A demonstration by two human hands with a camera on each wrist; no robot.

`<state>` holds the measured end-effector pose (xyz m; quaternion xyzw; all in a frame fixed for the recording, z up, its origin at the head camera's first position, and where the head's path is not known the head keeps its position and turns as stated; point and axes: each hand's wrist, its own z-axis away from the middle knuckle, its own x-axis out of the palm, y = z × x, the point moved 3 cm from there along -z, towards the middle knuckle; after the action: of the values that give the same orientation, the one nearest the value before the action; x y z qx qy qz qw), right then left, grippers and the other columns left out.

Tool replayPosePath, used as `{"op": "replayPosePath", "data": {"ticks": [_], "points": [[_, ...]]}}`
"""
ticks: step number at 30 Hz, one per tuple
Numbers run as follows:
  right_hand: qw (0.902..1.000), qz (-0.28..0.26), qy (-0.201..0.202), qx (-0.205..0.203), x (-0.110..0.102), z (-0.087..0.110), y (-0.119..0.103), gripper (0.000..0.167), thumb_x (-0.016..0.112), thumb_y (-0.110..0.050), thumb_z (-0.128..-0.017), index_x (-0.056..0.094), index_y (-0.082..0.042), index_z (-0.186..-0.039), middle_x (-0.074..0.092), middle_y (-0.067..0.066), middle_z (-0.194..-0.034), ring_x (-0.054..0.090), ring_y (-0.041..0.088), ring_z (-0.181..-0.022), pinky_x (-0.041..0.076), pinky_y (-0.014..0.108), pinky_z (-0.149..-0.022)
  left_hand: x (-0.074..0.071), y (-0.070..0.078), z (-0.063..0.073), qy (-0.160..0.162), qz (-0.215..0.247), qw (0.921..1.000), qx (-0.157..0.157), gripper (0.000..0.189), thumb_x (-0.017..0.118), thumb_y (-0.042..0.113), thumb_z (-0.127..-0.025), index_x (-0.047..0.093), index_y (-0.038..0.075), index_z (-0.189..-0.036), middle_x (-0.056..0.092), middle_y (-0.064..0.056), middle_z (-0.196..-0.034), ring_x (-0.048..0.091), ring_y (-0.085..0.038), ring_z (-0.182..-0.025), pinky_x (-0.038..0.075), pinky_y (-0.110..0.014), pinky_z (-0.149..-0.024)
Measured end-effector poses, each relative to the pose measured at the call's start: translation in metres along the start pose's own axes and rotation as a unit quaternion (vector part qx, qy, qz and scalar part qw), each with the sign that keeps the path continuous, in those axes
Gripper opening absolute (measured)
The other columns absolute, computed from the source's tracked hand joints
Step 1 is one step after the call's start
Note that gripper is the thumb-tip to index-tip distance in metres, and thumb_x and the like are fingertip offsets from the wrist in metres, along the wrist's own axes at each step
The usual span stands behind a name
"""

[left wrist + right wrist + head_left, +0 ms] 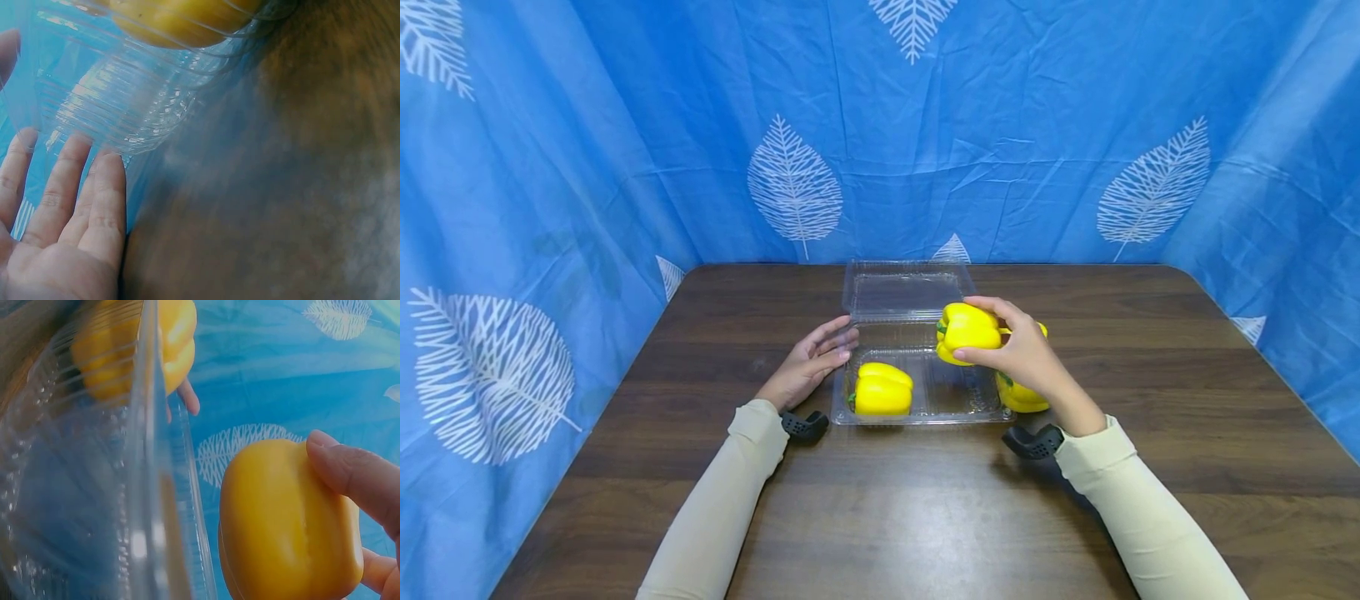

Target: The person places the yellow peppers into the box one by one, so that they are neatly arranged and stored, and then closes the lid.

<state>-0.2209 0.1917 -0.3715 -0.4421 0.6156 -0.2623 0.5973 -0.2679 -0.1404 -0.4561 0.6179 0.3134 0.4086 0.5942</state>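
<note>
Yellow and glossy, a blocky bell pepper [967,333] sits pinched between the thumb and fingers of the person's right hand [1021,343], curled about as wide as the fruit, its stem end pointing left, away from the palm. From where I stand it hangs above the rim of a clear plastic hinged box [940,419], near the right back corner. The left hand [808,362] is loosely spread, fingertips touching the box's left wall, gripping nothing that I can make out.

I'd judge this as loading: one yellow pepper [883,390] already lies inside at the left, and more yellow [1026,398] shows just outside the right wall, partly hidden by the right hand. The next move probably calls for lowering the held pepper into the right-hand space and letting go, while the left steadies the box.
</note>
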Motion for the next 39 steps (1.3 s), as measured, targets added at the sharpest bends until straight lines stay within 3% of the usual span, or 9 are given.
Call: {"op": "replayPosePath", "data": {"ticks": [14,39], "points": [[0.9989,-0.043,-0.018,0.011,0.019,-0.009,-0.002,0.077,0.085,-0.009,-0.092,0.049,-0.002,-0.159,0.057,0.024,-0.144,0.060,0.035,-0.114,0.057,0.029,-0.087,0.001,0.002,0.000,-0.005,-0.001,0.9999,0.010,0.069,0.057,0.005,-0.109,0.027,0.006,-0.171,0.035,-0.021,-0.173,0.034,-0.037,-0.160,0.039,-0.037,-0.125],[0.9946,-0.082,-0.007,0.064,0.053,-0.021,-0.004,0.082,0.085,-0.014,-0.094,0.043,-0.005,-0.164,0.051,0.022,-0.154,0.058,0.040,-0.124,0.055,0.046,-0.101,0.001,0.002,0.000,-0.004,-0.003,0.9999,0.013,0.070,0.058,0.004,-0.108,0.028,0.006,-0.171,0.036,-0.022,-0.172,0.035,-0.038,-0.159,0.039,-0.039,-0.125]]}}
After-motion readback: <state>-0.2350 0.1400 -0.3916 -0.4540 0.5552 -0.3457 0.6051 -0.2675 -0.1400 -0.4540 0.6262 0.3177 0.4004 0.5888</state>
